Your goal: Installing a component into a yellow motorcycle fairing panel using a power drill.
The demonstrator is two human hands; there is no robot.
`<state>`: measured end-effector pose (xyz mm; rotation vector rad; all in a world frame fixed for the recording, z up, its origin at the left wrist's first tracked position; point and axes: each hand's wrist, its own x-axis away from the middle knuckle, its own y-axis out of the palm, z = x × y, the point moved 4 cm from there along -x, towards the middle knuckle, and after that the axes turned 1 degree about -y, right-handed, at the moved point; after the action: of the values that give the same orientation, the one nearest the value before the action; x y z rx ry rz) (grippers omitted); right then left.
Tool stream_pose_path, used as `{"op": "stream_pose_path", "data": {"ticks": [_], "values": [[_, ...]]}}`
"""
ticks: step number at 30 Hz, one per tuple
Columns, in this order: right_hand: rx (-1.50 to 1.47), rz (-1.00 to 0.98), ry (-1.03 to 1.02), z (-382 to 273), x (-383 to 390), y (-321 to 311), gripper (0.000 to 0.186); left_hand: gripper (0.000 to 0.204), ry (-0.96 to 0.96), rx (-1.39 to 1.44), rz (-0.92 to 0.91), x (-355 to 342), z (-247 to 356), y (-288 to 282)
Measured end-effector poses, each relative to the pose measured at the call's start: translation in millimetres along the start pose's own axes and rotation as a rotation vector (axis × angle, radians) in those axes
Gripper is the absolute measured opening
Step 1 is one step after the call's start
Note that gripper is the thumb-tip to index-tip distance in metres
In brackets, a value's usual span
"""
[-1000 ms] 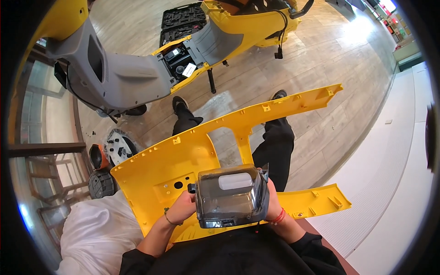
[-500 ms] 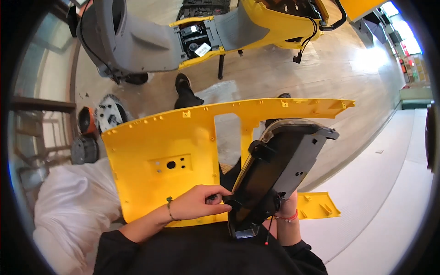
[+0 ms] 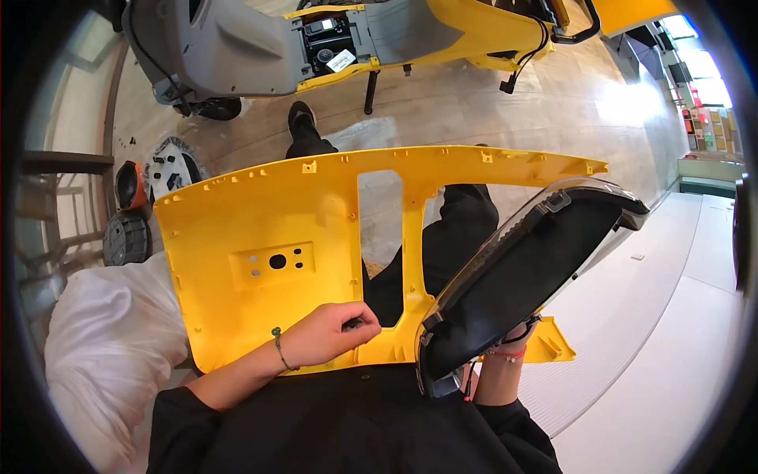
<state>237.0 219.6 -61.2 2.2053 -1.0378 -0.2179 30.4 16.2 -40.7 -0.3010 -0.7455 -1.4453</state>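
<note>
My right hand (image 3: pixel 515 341) grips a long scooter lamp unit (image 3: pixel 517 284) from its far right side; most of its fingers are hidden behind the unit. The lamp has a black housing, a clear edge and a short cable. A large yellow body panel (image 3: pixel 316 213) lies across my lap, inner side up, with clips along its rim and a cut-out opening. Over the panel's near edge, my left hand (image 3: pixel 330 335) is closed with curled fingers, apart from the lamp. Something small and dark shows inside the curl, too small to name.
A partly stripped yellow and grey scooter (image 3: pixel 395 43) stands ahead on its stand. White plastic sheeting (image 3: pixel 110 340) is bunched at left, near a grey round part (image 3: pixel 126 238) and an orange one (image 3: pixel 129 185). A white surface (image 3: pixel 632 316) extends along the right.
The lamp unit has swung up and to the right, tilting away from my left hand. My left hand has let go of its edge and drawn slightly left.
</note>
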Motion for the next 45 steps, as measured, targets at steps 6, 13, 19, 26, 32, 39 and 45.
{"op": "stream_pose_path", "data": {"ticks": [6, 13, 19, 26, 32, 39, 45], "values": [[-0.257, -0.154, 0.125, 15, -28, 28, 0.026, 0.039, -0.123, 0.772, -0.056, -3, 3, -6], [-0.22, -0.069, 0.201, 11, -34, 67, 0.026, 0.046, 0.055, 1.111, -0.032, -5, 13, -18], [-0.318, -0.081, 0.223, 20, -24, 56, 0.03, 0.049, 0.084, 1.15, -0.04, -3, 18, -18], [-0.141, 0.221, 0.107, 22, -8, 35, 0.032, 0.049, 0.094, 1.13, -0.037, -1, 19, -18], [-0.316, -0.129, 0.157, 21, -28, 72, 0.032, 0.038, 0.046, 0.84, 0.069, -1, 5, -21], [-0.333, -0.064, 0.162, 20, -25, 65, 0.03, 0.028, 0.021, 0.809, 0.077, -1, -3, -19], [-0.35, -0.07, 0.243, 18, -29, 71, 0.023, 0.025, 0.025, 0.806, 0.123, -3, -5, -22]]}}
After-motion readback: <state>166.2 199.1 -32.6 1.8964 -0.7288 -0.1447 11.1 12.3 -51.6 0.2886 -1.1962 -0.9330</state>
